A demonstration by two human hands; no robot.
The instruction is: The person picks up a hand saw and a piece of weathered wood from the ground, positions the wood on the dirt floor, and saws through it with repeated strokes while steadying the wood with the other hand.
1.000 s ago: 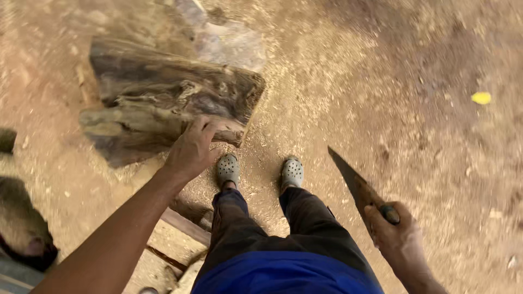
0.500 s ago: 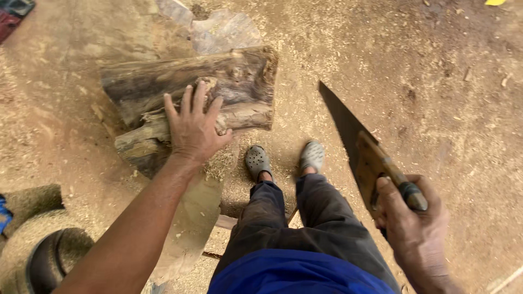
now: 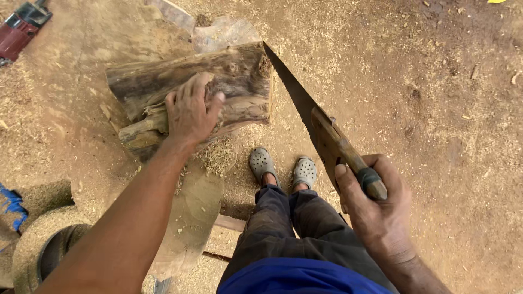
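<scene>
A rough, dark-streaked chunk of wood (image 3: 239,73) lies on the sawdust-covered dirt ground in front of my feet. My left hand (image 3: 190,111) presses down on its near side, palm flat, fingers spread over the wood. My right hand (image 3: 376,209) grips the wooden handle of a hand saw (image 3: 297,98). The saw's toothed blade points up and away, and its tip reaches the right end of the wood chunk. My grey perforated clogs (image 3: 283,169) stand just below the wood.
A red and black power tool (image 3: 22,24) lies at the top left. A sawdust-dusted tyre (image 3: 43,245) sits at the lower left next to something blue (image 3: 11,207). Flat wooden boards (image 3: 190,218) lie under my legs. Another wood piece (image 3: 218,32) rests behind the chunk.
My right hand has swung the saw up and leftward until its tip meets the wood's right end. My left hand has settled flat on the wood. The view has shifted slightly.
</scene>
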